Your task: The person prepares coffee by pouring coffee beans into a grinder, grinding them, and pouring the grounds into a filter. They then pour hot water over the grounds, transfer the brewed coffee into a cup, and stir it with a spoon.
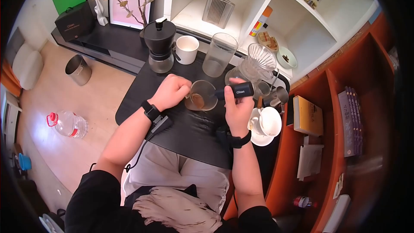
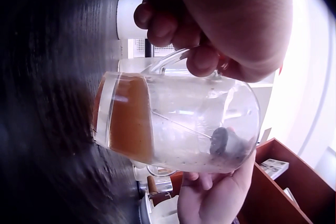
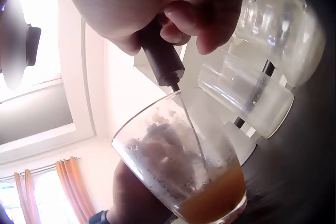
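My left hand (image 1: 174,90) grips the handle of a clear glass mug (image 1: 209,96) on the black table. Brown liquid (image 2: 130,119) fills the mug's lower part in the left wrist view. In my right hand (image 1: 238,114) is a black handheld milk frother (image 1: 239,90), held above the rim. Its thin metal wand (image 3: 192,129) slants down through the mug into the liquid, in the right wrist view. The whisk tip is hidden in the liquid. Small drops cling to the inside of the glass.
Behind the mug stand a coffee grinder (image 1: 159,43), a white mug (image 1: 187,49) and a tall glass (image 1: 220,56). A ribbed glass dripper (image 1: 261,58) sits at the back right. White cups and a saucer (image 1: 261,140) lie close to my right hand, before the orange shelf (image 1: 327,164).
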`<state>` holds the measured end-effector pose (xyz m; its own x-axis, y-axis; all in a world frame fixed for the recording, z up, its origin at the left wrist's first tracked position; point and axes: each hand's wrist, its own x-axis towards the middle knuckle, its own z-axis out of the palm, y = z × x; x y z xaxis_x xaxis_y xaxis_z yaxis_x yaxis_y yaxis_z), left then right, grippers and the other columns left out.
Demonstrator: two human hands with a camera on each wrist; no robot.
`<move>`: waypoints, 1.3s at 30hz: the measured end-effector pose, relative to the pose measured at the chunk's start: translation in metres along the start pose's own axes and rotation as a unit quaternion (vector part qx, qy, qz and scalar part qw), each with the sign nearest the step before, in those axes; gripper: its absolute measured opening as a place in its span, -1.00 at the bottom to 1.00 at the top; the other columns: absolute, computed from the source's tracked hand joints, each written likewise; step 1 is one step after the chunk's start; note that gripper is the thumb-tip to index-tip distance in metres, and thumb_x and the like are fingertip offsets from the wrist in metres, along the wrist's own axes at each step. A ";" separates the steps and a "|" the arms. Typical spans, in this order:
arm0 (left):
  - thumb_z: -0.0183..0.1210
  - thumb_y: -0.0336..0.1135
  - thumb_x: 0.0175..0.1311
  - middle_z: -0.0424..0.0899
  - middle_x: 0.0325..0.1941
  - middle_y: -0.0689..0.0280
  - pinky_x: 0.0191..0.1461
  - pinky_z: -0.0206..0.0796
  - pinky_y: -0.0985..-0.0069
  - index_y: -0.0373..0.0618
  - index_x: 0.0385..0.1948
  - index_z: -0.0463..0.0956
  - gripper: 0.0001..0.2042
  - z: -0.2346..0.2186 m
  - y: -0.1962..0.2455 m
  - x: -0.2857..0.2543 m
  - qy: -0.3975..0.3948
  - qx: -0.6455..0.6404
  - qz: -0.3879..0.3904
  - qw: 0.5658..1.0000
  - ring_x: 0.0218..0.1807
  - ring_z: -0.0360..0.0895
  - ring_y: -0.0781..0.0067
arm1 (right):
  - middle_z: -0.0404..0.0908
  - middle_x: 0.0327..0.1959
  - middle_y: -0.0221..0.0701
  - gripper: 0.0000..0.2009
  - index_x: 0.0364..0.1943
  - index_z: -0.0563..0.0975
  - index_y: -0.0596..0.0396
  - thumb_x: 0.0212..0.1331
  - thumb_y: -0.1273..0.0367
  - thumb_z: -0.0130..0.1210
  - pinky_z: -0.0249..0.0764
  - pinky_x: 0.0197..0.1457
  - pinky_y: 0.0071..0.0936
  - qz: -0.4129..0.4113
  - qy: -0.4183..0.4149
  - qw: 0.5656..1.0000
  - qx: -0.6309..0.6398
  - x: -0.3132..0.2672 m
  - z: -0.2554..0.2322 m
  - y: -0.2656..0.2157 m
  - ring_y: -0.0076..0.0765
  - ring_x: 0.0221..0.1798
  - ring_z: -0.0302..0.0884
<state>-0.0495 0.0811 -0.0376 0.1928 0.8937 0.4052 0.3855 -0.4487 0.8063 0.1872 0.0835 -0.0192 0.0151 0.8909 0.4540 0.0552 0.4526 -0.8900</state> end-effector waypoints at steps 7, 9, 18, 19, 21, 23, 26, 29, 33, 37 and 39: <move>-0.06 -0.38 0.24 0.49 -0.65 0.16 -0.41 0.29 0.39 -0.38 -0.50 0.55 -0.74 0.003 -0.006 -0.001 0.021 -0.006 0.011 1.000 -0.59 0.41 0.37 | 0.57 -0.52 -0.70 -0.84 -0.10 0.72 0.16 0.40 0.36 0.34 0.20 -0.43 -0.74 0.002 -0.061 0.998 0.012 -0.002 -0.001 0.001 -0.88 -0.51 0.25; -0.07 -0.38 0.25 0.44 -0.67 0.19 -0.43 0.24 0.38 -0.36 -0.54 0.49 -0.75 0.001 -0.009 -0.003 0.007 -0.016 0.000 1.000 -0.60 0.38 0.37 | 0.59 -0.53 -0.68 -0.82 -0.06 0.72 0.16 0.40 0.36 0.35 0.23 -0.42 -0.74 0.001 -0.050 0.998 0.029 0.000 -0.003 -0.001 -0.88 -0.51 0.28; -0.02 -0.38 0.19 0.45 -0.67 0.13 -0.43 0.26 0.34 -0.35 -0.52 0.53 -0.78 0.001 -0.005 -0.003 -0.009 0.013 -0.019 1.000 -0.60 0.41 0.27 | 0.67 -0.49 -0.57 -0.81 -0.19 0.71 0.16 0.34 0.32 0.40 0.37 -0.42 -0.70 -0.026 -0.054 0.998 -0.010 0.001 -0.010 -0.017 -0.83 -0.51 0.43; -0.02 -0.39 0.18 0.44 -0.67 0.14 -0.43 0.26 0.34 -0.36 -0.52 0.53 -0.78 0.001 -0.005 -0.003 -0.007 0.007 -0.018 1.000 -0.60 0.41 0.26 | 0.66 -0.51 -0.56 -0.80 -0.19 0.71 0.17 0.34 0.30 0.41 0.36 -0.43 -0.69 -0.024 -0.044 0.999 -0.006 0.000 -0.008 -0.018 -0.81 -0.52 0.44; -0.02 -0.41 0.18 0.44 -0.67 0.15 -0.43 0.26 0.35 -0.36 -0.54 0.52 -0.79 0.001 -0.007 -0.003 -0.003 0.002 -0.022 1.000 -0.60 0.41 0.28 | 0.65 -0.52 -0.55 -0.78 -0.19 0.70 0.18 0.33 0.29 0.41 0.36 -0.44 -0.68 -0.022 -0.036 0.999 -0.002 0.000 -0.008 -0.018 -0.79 -0.53 0.45; -0.03 -0.42 0.19 0.45 -0.66 0.15 -0.43 0.27 0.35 -0.35 -0.55 0.51 -0.79 0.002 -0.007 -0.004 -0.006 -0.002 -0.027 1.000 -0.60 0.41 0.27 | 0.62 -0.56 -0.53 -0.75 -0.19 0.68 0.17 0.32 0.26 0.42 0.36 -0.46 -0.65 -0.039 -0.099 0.994 0.004 0.000 -0.007 -0.015 -0.75 -0.57 0.46; -0.03 -0.43 0.22 0.47 -0.64 0.14 -0.42 0.28 0.33 -0.34 -0.58 0.47 -0.78 0.000 -0.003 -0.005 -0.014 -0.005 -0.030 0.999 -0.59 0.43 0.24 | 0.60 -0.60 -0.52 -0.74 -0.22 0.67 0.16 0.32 0.24 0.42 0.35 -0.48 -0.63 -0.033 -0.021 0.997 -0.072 -0.001 -0.009 -0.013 -0.69 -0.61 0.44; -0.02 -0.42 0.25 0.48 -0.62 0.12 -0.40 0.30 0.31 -0.33 -0.60 0.43 -0.77 0.004 0.007 -0.003 -0.009 -0.005 -0.019 1.000 -0.58 0.45 0.20 | 0.58 -0.61 -0.52 -0.74 -0.26 0.65 0.15 0.33 0.23 0.42 0.33 -0.50 -0.61 -0.037 -0.032 0.998 -0.032 0.001 -0.008 -0.007 -0.69 -0.62 0.42; 0.00 -0.42 0.31 0.51 -0.60 0.11 -0.38 0.33 0.29 -0.32 -0.59 0.45 -0.75 0.001 0.001 -0.005 -0.016 0.034 0.005 0.999 -0.56 0.49 0.13 | 0.60 -0.59 -0.55 -0.76 -0.28 0.63 0.12 0.35 0.25 0.40 0.32 -0.50 -0.63 -0.043 -0.033 0.998 -0.014 0.003 -0.008 -0.009 -0.72 -0.61 0.40; -0.03 -0.39 0.32 0.48 -0.63 0.20 -0.47 0.20 0.41 -0.36 -0.59 0.46 -0.72 0.002 -0.001 -0.004 -0.014 0.043 0.021 0.999 -0.61 0.40 0.39 | 0.62 -0.57 -0.58 -0.79 -0.27 0.64 0.10 0.37 0.28 0.37 0.31 -0.49 -0.66 -0.038 -0.060 0.997 0.015 0.005 -0.011 -0.016 -0.74 -0.60 0.38; -0.05 -0.39 0.31 0.46 -0.64 0.21 -0.47 0.20 0.42 -0.35 -0.60 0.45 -0.72 0.004 0.004 -0.004 0.000 0.033 0.002 0.999 -0.61 0.40 0.39 | 0.63 -0.56 -0.57 -0.80 -0.26 0.64 0.10 0.37 0.28 0.37 0.31 -0.49 -0.66 -0.035 -0.044 0.998 0.002 0.003 -0.013 -0.014 -0.74 -0.60 0.38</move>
<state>-0.0454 0.0760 -0.0381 0.1935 0.8919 0.4087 0.4440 -0.4511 0.7742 0.1994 0.0799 -0.0049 -0.0757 0.8570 0.5097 0.0496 0.5138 -0.8565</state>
